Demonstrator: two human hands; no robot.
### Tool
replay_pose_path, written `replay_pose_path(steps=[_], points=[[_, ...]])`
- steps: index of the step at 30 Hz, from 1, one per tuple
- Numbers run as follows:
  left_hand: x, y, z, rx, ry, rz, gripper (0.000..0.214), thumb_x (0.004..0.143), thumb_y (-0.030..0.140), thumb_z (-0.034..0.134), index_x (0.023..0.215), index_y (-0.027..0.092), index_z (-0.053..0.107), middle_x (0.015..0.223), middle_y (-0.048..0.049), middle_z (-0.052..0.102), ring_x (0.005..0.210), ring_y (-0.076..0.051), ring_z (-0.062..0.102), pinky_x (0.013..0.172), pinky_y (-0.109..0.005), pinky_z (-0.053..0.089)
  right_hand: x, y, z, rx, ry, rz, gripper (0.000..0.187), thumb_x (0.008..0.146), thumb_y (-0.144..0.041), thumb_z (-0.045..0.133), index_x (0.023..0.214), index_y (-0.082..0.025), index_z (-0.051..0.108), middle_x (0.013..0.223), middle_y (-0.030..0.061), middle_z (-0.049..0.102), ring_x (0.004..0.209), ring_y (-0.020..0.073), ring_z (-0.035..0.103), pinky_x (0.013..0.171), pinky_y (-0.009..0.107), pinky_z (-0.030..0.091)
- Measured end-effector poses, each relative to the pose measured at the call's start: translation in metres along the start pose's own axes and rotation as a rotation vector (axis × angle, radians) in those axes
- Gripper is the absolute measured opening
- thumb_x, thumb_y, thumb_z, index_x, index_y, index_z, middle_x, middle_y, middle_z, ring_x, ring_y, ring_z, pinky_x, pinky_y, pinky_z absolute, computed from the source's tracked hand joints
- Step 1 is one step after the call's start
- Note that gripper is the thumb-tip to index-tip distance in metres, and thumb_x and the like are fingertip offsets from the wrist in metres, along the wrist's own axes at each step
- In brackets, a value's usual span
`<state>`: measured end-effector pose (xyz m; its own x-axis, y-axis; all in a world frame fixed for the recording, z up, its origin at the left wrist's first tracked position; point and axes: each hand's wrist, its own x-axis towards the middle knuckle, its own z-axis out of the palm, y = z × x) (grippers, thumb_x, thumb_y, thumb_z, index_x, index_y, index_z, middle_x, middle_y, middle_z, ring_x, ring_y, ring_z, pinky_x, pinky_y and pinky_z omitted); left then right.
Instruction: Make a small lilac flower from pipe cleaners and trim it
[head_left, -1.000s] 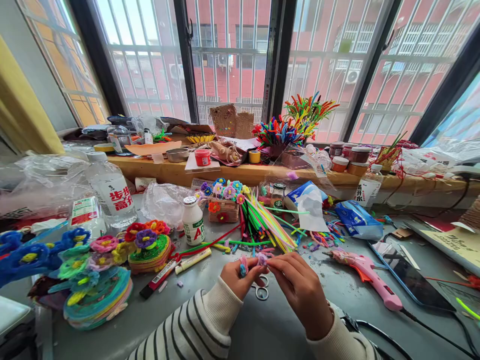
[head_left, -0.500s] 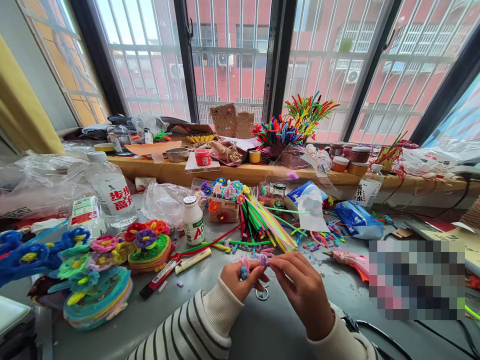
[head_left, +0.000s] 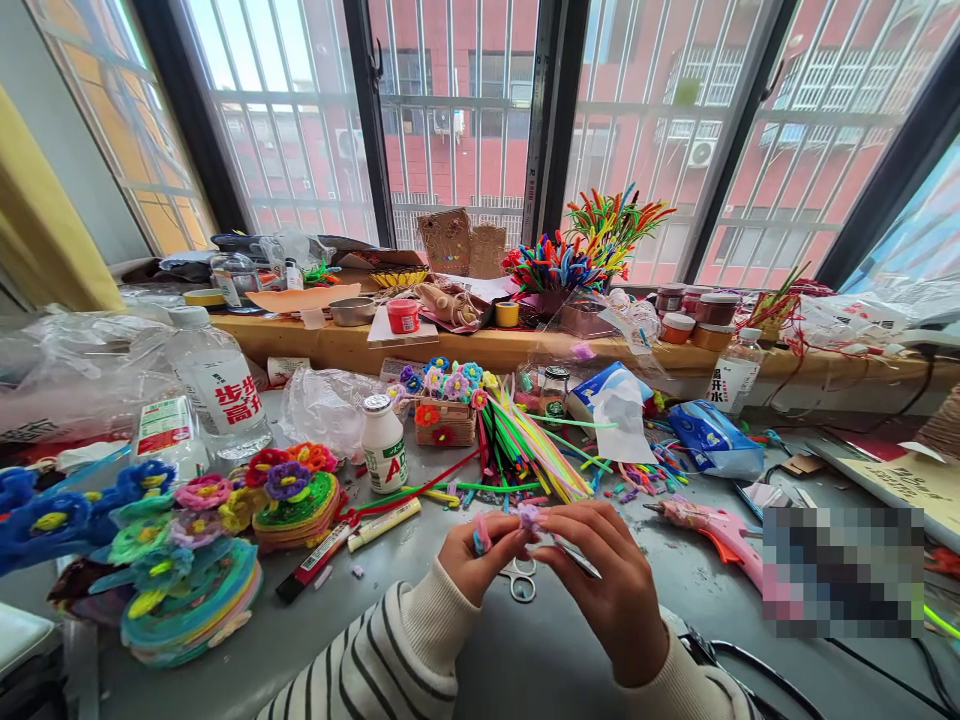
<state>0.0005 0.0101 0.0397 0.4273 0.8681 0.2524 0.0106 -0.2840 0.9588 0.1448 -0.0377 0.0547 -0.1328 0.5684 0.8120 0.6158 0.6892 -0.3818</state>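
Observation:
My left hand (head_left: 478, 552) is closed, its thumb and fingertips pinching a small lilac pipe-cleaner piece (head_left: 528, 517). A pink and blue fuzzy bit (head_left: 481, 538) sticks out between the same hand's fingers. My right hand (head_left: 604, 570) is closed too, its fingertips on the lilac piece from the right. Under its fingers shows a thin silvery strip (head_left: 579, 558); whether it is held or lies behind is unclear. Just below the hands, the scissors' ring handles (head_left: 522, 583) rest on the grey table; their blades are hidden.
Loose pipe cleaners (head_left: 536, 440) and cut bits lie behind the hands. Fuzzy flower pieces (head_left: 187, 560) stand left, near a marker (head_left: 313, 562) and a white bottle (head_left: 384, 445). A pink glue gun (head_left: 720, 530) lies right, beside a blurred patch. A black cable (head_left: 757, 665) runs front right.
The view has shifted slightly. My hands still pinch the lilac piece, with the right hand turned a little. The silvery strip and more of the scissors' handles now show.

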Motion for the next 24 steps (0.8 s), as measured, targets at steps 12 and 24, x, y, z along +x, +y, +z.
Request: replay_pose_path(steps=[12,24], points=[[0.0026,0.0,-0.0024,-0.104,-0.058,0.238,0.023,0.066,0.035,0.055,0.074,0.017,0.067,0.068,-0.0068,0.059,0.069,-0.016,0.052,0.067,-0.031,0.041,0.0038,-0.0064,-0.0042,0.176,-0.016,0.205,0.021,0.068,-0.022,0.06,0.088,-0.021,0.053,0.082,0.0041,0.054,0.074,0.0173,0.052,0.064,0.03,0.045],[-0.0006,-0.0037,-0.0048,0.175,0.137,0.443,0.025,0.072,0.034,0.047,0.081,0.018,0.064,0.074,-0.0057,0.045,0.068,-0.015,0.045,0.061,-0.03,0.039,0.0036,-0.0078,0.0024,0.402,-0.206,0.483,0.025,0.081,-0.029,0.037,0.069,-0.016,0.054,0.06,0.0005,0.052,0.055,0.0108,0.048,0.049,0.02,0.039]])
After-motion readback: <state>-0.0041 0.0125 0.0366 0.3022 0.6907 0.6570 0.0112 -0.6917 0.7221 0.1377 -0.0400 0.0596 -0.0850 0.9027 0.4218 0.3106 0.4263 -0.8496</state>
